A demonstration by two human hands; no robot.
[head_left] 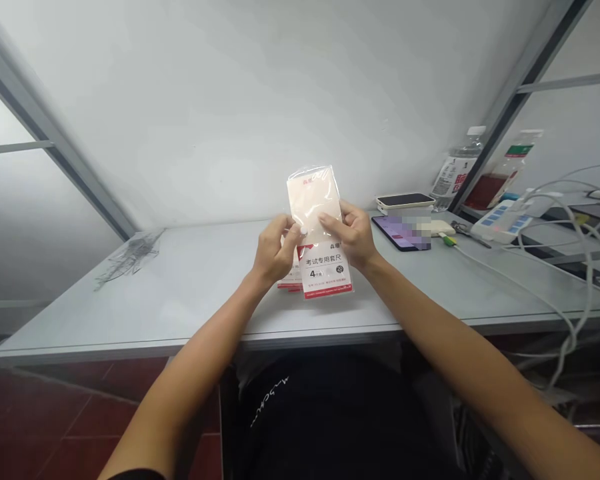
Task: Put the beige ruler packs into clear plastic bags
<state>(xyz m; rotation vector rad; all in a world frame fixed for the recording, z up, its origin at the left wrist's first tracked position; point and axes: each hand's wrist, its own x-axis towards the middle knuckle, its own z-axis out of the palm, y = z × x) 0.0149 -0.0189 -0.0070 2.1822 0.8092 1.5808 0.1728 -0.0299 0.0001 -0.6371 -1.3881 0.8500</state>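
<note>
I hold a ruler set packet (325,272) up over the desk, tilted slightly, its printed front facing me. It is a clear plastic sleeve with a pale upper part and a white label edged in red at the bottom. My left hand (276,248) pinches its left edge, thumb in front. From the right side, my right hand (356,233) grips it with the thumb lying across the pale part. Behind and below the packet, more red-and-white packets (289,283) show on the desk, partly hidden by my left hand and the held packet.
The grey desk (200,287) meets a white wall. At right are a lit phone (397,235), a second phone (405,200) on a white box, two bottles (455,170), a power strip (503,220) and tangled white cables (575,267). Crumpled clear plastic (133,253) lies at left.
</note>
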